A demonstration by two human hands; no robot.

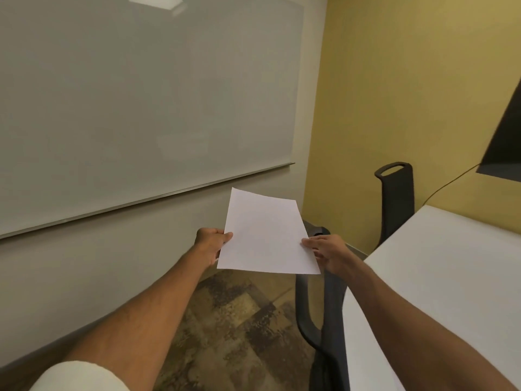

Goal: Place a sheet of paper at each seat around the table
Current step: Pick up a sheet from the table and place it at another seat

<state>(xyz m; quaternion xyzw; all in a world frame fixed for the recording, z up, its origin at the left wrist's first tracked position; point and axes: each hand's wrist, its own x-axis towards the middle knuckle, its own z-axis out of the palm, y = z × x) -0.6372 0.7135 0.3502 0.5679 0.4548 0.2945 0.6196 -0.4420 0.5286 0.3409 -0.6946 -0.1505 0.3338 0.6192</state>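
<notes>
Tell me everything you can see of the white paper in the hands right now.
The white rectangular sheet of paper looks blank, thin and nearly flat, its far edge slightly bowed. It is held in the air, left of the white table. The left hand pinches its left edge, the right hand its right edge. Whether more sheets lie beneath cannot be told.

We take this for an office meeting room: a long whiteboard (141, 108) fills one wall, dark office chairs (397, 198) stand along the edge of a white desk (451, 277), a black screen (507, 148) hangs on the yellow wall (394, 80), and patterned carpet (239, 320) lies underfoot.
</notes>
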